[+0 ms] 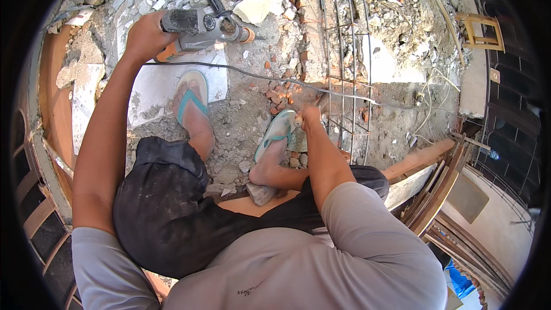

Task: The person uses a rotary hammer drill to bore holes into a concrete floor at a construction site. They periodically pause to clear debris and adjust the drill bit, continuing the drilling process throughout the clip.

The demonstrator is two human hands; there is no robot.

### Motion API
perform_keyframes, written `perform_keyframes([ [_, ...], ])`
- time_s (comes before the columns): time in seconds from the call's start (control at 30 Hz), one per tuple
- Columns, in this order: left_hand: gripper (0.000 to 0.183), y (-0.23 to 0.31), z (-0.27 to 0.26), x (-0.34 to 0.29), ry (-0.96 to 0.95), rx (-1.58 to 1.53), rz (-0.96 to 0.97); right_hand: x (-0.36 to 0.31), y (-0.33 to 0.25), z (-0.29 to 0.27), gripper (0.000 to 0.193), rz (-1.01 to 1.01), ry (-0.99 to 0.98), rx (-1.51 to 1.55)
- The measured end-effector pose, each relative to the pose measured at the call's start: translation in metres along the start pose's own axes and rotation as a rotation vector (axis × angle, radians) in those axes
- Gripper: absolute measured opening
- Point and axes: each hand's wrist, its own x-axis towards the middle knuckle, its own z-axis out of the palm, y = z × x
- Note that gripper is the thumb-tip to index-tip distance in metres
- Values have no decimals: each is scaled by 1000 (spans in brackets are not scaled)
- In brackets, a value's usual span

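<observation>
My left hand (148,35) is wrapped round the rear handle of a rotary hammer (198,40), grey, black and orange. The tool lies on its side on the rubble, its orange collar and short bit pointing right and its black side handle sticking up. Beside my right foot, my right hand (310,116) is closed round a wooden-handled tool (298,121). The handle's blunt end shows at the left of my fist; the tool's other end, by the steel bars, is too small to make out.
A dark cable (247,73) runs across the rubble to the right. A long rebar cage (350,69) lies beside a broken brick edge (313,34). Broken tile (155,95) lies under my left foot. Wooden planks (442,178) lean at the right, below a yellow wooden frame (482,31).
</observation>
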Motion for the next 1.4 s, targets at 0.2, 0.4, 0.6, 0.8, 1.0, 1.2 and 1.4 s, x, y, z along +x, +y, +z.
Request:
perform_keyframes([
  [0.2, 37, -14, 9, 3, 176, 81, 196, -68, 12, -3, 32, -50, -148, -302],
  [0.4, 39, -11, 7, 3, 42, -6, 56, -126, 4, 10, 38, -100, -249, -388],
  [0.6, 40, -5, 4, 2, 96, 80, 90, -97, -44, 27, 32, 299, -154, -2],
  [0.8, 41, -10, 7, 6, 95, 47, 121, -165, -12, 42, 32, 171, -448, -95],
  [1.0, 37, -20, 12, 9, 126, 52, 148, -133, -35, -12, 38, 154, -180, -6],
  [1.2, 34, -14, 9, 4, 95, 9, 127, -98, -59, -23, 23, 278, -262, -399],
  [1.4, 40, -9, 5, 1, 115, 135, 151, -166, -111, -64, 33, -58, -589, -783],
])
